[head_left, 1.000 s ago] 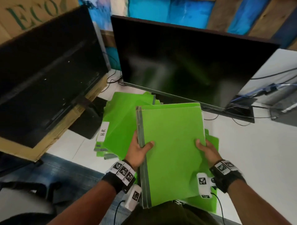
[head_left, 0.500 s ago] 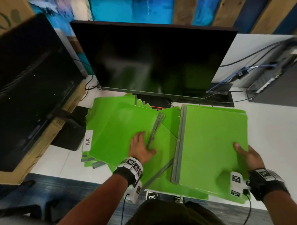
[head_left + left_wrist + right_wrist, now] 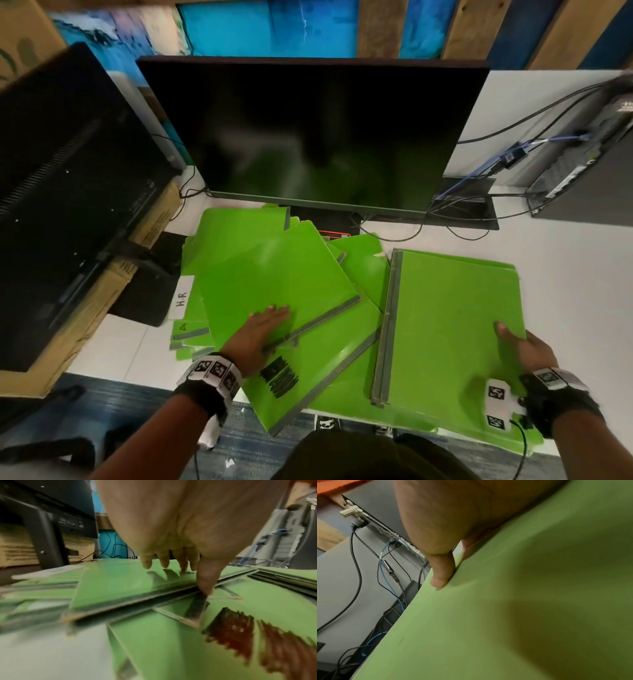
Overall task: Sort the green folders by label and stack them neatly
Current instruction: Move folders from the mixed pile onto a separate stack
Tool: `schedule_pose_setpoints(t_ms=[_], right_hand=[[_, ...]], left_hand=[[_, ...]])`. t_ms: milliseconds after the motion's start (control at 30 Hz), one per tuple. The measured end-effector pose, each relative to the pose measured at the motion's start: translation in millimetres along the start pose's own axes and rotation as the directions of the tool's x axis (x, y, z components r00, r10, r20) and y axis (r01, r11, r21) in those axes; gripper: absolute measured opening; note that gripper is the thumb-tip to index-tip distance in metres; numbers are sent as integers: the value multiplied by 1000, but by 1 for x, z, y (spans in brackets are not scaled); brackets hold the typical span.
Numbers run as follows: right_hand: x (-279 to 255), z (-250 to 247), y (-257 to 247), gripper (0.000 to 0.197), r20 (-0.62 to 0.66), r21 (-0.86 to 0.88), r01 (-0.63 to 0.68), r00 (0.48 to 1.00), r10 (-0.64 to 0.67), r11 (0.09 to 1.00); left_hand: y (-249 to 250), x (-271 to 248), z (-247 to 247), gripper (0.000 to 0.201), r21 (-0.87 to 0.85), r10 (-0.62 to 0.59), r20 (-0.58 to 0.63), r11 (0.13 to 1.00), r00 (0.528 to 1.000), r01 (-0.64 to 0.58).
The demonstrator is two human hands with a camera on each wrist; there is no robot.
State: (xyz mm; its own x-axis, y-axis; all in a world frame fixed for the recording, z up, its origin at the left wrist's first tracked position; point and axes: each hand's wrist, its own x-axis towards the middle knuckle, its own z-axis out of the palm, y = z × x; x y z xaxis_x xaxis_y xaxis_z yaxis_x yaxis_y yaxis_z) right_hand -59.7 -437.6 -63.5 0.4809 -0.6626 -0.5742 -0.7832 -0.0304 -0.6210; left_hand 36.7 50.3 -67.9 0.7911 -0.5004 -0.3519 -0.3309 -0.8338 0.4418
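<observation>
A white tab (image 3: 182,297) at centre left reads "H.R"; a black scribble (image 3: 279,376) marks a lower folder. My left hand (image 3: 258,337) lies flat, fingers straight, on the loose green folders (image 3: 274,274) at centre. My right hand (image 3: 525,351) grips the right edge of the squared stack (image 3: 448,318) at lower right, thumb on top. All rest on a white desk (image 3: 565,274) before a dark monitor (image 3: 308,137).
</observation>
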Motion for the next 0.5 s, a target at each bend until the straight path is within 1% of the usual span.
schedule_pose_setpoints(t_ms=[67, 100, 133, 167, 200, 233, 267, 300, 333, 367, 400, 433, 467, 500], right_hand=[[0, 1, 2, 54, 3, -27, -18, 1000, 18, 999], [1, 2, 3, 54, 5, -45, -24, 1000, 25, 999], [1, 2, 5, 55, 4, -58, -31, 1000, 31, 998], [2, 3, 7, 56, 6, -73, -40, 999, 41, 997], [3, 4, 8, 56, 11, -85, -39, 999, 40, 996], [3, 4, 8, 56, 13, -96, -40, 999, 41, 995], [5, 4, 8, 56, 18, -98, -44, 999, 46, 994], [6, 3, 7, 55, 21, -98, -52, 998, 54, 994], [8, 3, 7, 56, 23, -101, -55, 998, 58, 993], [10, 3, 5, 57, 24, -107, -61, 998, 64, 992], [12, 3, 4, 58, 24, -111, -59, 998, 62, 992], [15, 3, 3, 61, 20, -116, -59, 998, 62, 991], [17, 3, 3, 62, 15, -122, -58, 998, 61, 991], [18, 3, 3, 63, 10, -132, -59, 998, 61, 989]], left_hand=[[-4, -1, -1, 74, -23, -40, -65, 999, 997, 38], [-3, -2, 0, 71, -47, -66, -126, 997, 990, 60], [2, -3, 2, 66, -89, -93, -211, 993, 973, 75], [9, -5, 6, 58, -130, -142, -323, 986, 936, 105], [16, -7, 9, 49, -166, -235, -437, 970, 868, 179], [22, -10, 10, 43, -216, -375, -523, 927, 766, 307], [24, -12, 9, 47, -307, -554, -548, 830, 626, 465], [24, -15, 5, 63, -424, -751, -457, 655, 476, 626], [23, -18, -2, 85, -501, -905, -274, 423, 325, 756], [23, -21, -9, 105, -516, -974, -118, 228, 195, 826], [21, -23, -15, 117, -515, -994, -5, 99, 113, 851], [23, -25, -24, 121, -526, -994, 72, 27, 76, 850], [22, -25, -27, 122, -543, -989, 136, -20, 64, 840], [14, -22, -25, 123, -571, -985, 162, -43, 61, 820]])
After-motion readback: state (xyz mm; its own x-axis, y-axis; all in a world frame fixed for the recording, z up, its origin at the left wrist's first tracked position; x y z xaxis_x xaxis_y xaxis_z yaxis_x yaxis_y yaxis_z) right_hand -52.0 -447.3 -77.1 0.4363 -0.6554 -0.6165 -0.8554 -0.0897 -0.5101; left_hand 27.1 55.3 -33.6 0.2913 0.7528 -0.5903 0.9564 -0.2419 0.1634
